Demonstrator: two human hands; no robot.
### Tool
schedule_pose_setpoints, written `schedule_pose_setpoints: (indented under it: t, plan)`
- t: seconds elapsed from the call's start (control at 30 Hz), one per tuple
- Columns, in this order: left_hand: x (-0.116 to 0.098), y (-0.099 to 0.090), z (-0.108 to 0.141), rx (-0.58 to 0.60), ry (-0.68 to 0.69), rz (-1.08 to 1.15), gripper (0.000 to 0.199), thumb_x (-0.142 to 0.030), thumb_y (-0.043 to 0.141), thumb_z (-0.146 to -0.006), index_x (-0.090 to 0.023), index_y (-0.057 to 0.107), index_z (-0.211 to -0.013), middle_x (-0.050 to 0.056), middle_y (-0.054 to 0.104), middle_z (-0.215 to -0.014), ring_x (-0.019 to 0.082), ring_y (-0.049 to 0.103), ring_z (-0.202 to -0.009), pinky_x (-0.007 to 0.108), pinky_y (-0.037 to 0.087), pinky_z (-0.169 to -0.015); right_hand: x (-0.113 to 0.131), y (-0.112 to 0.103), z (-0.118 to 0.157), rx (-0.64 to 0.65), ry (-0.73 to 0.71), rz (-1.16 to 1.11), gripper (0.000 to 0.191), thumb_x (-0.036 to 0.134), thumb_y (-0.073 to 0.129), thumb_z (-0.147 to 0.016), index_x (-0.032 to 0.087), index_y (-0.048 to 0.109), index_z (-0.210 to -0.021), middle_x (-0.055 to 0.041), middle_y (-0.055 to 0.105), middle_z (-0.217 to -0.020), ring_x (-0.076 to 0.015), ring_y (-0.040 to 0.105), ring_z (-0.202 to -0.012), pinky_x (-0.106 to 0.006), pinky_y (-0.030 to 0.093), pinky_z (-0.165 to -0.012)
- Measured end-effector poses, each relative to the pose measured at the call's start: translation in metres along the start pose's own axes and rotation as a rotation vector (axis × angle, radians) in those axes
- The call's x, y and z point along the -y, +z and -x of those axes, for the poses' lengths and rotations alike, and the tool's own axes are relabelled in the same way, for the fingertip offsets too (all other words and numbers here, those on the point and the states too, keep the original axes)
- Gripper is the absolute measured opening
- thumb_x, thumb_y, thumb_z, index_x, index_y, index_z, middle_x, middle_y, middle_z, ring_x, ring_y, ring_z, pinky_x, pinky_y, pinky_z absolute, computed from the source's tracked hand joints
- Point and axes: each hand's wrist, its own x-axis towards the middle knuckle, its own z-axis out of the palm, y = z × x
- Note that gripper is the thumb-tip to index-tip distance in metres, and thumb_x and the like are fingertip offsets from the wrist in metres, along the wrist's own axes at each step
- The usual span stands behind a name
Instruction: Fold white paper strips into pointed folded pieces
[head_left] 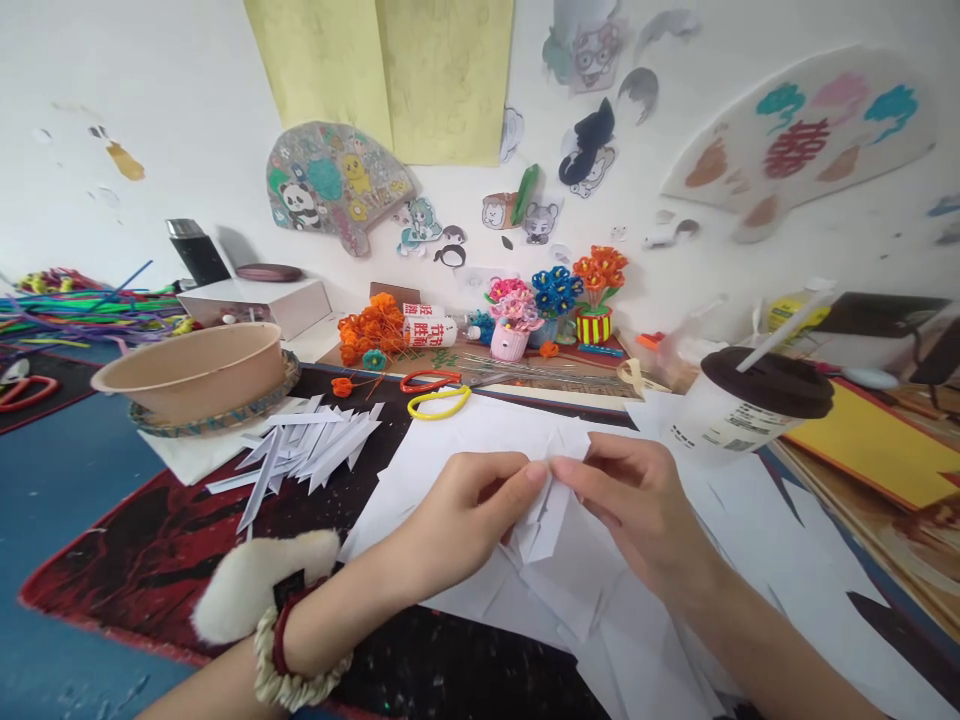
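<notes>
Between my hands is a folded piece of white paper (553, 515), held upright above the loose white sheets (420, 450). My left hand (491, 500) pinches its left side with thumb and fingers. The thumb and fingers of my right hand (626, 490) close on its upper right part, and the two thumb tips nearly meet at the middle. Scissors with one red and one yellow handle (439, 402) lie just beyond the sheets. Left of them is a pile of folded white paper strips (315, 445) on the dark mat.
A beige bowl (191, 375) stands at the left. A lidded cup with a straw (750, 400) stands at the right. Orange flowers (371, 330) and small potted flowers (514, 320) are near the wall. A white fluffy object (255, 585) lies by my left forearm.
</notes>
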Motion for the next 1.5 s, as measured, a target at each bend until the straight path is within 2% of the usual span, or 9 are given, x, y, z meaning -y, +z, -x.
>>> schedule_pose_setpoints:
  t: [0.13,0.27,0.43,0.6,0.8,0.87,1.17,1.37,1.5]
  plan:
    - [0.0,0.0008,0.0026,0.045,-0.058,0.189,0.045,-0.044,0.042,-0.094,-0.015,0.049,-0.061,-0.003,0.045,-0.055,0.009,0.042,-0.052,0.021,0.034,-0.053,-0.0002,-0.0029,-0.0006,-0.029,-0.004,-0.004,0.021,0.027,0.072,-0.08,0.017,0.067,-0.062,0.0021,0.053,-0.055,-0.0078,0.043,-0.049,-0.022,0.03,-0.043]
    - [0.0032,-0.0007,0.0023,0.09,-0.092,0.234,0.04,-0.043,0.049,-0.092,-0.013,0.057,-0.067,-0.002,0.05,-0.055,0.008,0.046,-0.049,0.02,0.036,-0.052,0.0,-0.0046,-0.0011,-0.051,-0.052,0.056,0.024,0.027,0.071,-0.08,0.016,0.064,-0.059,0.0051,0.045,-0.048,-0.0056,0.035,-0.043,-0.022,0.024,-0.04]
    - [0.0013,-0.0007,0.0023,0.007,-0.088,0.181,0.037,-0.039,0.055,-0.09,-0.013,0.058,-0.065,-0.003,0.051,-0.05,0.006,0.044,-0.046,0.017,0.033,-0.048,-0.0013,-0.005,-0.0014,-0.057,-0.054,0.117,0.026,0.03,0.071,-0.081,0.017,0.065,-0.06,0.006,0.044,-0.039,-0.0052,0.037,-0.037,-0.021,0.027,-0.038]
    - [-0.0009,0.0024,0.0047,-0.083,-0.066,0.072,0.036,-0.037,0.057,-0.089,-0.013,0.058,-0.061,-0.003,0.05,-0.047,0.006,0.042,-0.044,0.017,0.032,-0.045,-0.0009,-0.0046,-0.0029,-0.056,-0.055,0.138,0.024,0.031,0.072,-0.08,0.017,0.067,-0.061,0.0044,0.049,-0.042,-0.0064,0.044,-0.038,-0.02,0.033,-0.038]
    - [-0.0002,0.0031,0.0037,-0.257,-0.029,-0.105,0.039,-0.035,0.056,-0.089,-0.014,0.058,-0.056,-0.004,0.046,-0.044,0.006,0.041,-0.042,0.018,0.031,-0.044,0.0033,-0.0041,-0.0063,0.093,0.099,0.157,0.022,0.031,0.073,-0.078,0.016,0.067,-0.064,0.0019,0.057,-0.05,-0.0088,0.052,-0.043,-0.02,0.04,-0.04]
    - [-0.0004,0.0025,0.0031,-0.28,-0.033,-0.134,0.039,-0.035,0.056,-0.089,-0.014,0.058,-0.056,-0.004,0.045,-0.043,0.006,0.04,-0.042,0.018,0.03,-0.044,0.0038,-0.0037,-0.0064,0.124,0.111,0.174,0.022,0.029,0.075,-0.075,0.016,0.065,-0.062,0.0015,0.058,-0.051,-0.0092,0.054,-0.043,-0.019,0.041,-0.04]
    - [-0.0049,0.0009,0.0032,-0.194,-0.024,-0.059,0.033,-0.035,0.055,-0.089,-0.013,0.063,-0.066,-0.003,0.05,-0.054,0.007,0.045,-0.048,0.017,0.035,-0.047,0.0021,-0.0048,-0.0058,0.072,0.049,0.169,0.026,0.033,0.071,-0.08,0.016,0.065,-0.061,0.0009,0.06,-0.049,-0.0092,0.054,-0.042,-0.02,0.044,-0.041]
    - [-0.0053,0.0021,0.0046,-0.22,-0.029,-0.057,0.033,-0.035,0.061,-0.086,-0.014,0.058,-0.061,-0.003,0.05,-0.055,0.008,0.045,-0.05,0.019,0.034,-0.048,0.0037,-0.0032,-0.0051,0.085,0.079,0.151,0.028,0.036,0.07,-0.081,0.016,0.065,-0.061,0.0005,0.06,-0.049,-0.0105,0.055,-0.043,-0.022,0.045,-0.042]
    - [-0.0039,0.0026,0.0035,-0.195,-0.038,-0.042,0.034,-0.035,0.059,-0.087,-0.014,0.058,-0.061,-0.003,0.05,-0.054,0.008,0.043,-0.049,0.019,0.033,-0.048,0.003,-0.003,-0.0058,0.066,0.074,0.185,0.029,0.038,0.07,-0.081,0.016,0.066,-0.063,0.0002,0.06,-0.048,-0.0106,0.054,-0.042,-0.023,0.044,-0.042]
